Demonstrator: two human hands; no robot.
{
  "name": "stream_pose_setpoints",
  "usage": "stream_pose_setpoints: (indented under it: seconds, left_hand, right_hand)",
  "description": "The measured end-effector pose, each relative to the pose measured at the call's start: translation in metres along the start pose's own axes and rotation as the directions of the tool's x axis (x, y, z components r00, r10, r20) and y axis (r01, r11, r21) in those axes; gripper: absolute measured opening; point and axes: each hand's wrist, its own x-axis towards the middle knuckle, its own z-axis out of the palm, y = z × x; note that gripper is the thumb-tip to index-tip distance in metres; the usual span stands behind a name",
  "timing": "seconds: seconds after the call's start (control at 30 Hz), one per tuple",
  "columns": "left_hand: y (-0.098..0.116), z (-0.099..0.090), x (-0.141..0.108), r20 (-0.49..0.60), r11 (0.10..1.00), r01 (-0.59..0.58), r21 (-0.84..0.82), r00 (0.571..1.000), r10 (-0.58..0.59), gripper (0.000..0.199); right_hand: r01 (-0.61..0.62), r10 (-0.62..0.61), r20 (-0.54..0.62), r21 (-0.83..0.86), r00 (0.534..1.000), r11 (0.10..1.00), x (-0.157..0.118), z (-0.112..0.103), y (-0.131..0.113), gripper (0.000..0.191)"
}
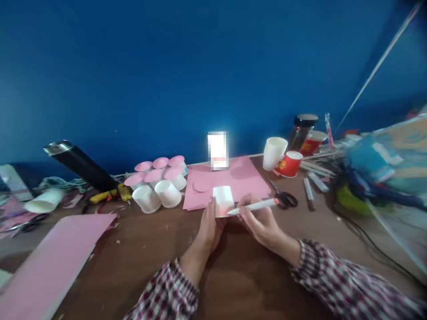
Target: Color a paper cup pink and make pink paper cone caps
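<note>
Head view: your left hand (208, 226) grips a white cup (223, 195) with an orange patch, at the near edge of the pink sheets (247, 178). Your right hand (262, 224) pinches a white marker (262, 205), its tip at the cup's lower end; I cannot tell whether they touch. Left of the sheets stand pink-topped cups (154, 175); black-handled scissors (283, 196) lie at their right edge.
</note>
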Motion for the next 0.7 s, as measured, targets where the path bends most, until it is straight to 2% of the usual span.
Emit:
stream_pose_setpoints:
  seconds: [0.4,0.7]
  left_hand:
    - [0.0033,0.0027,-0.0026,0.020,1.000,0.004,0.016,1.000,-0.004,0.044]
    - [0.0023,0.0010,-0.0014,-0.019,1.000,-0.002,0.011,1.000,0.003,0.044]
  right_hand:
    - [-0.060,0.061,-0.005,0.046,0.998,0.997,0.0018,-0.0003,0.0014,0.023]
    - [-0.004,0.012,-0.117,0.068,0.993,0.998,0.0031,-0.0024,0.0040,0.024]
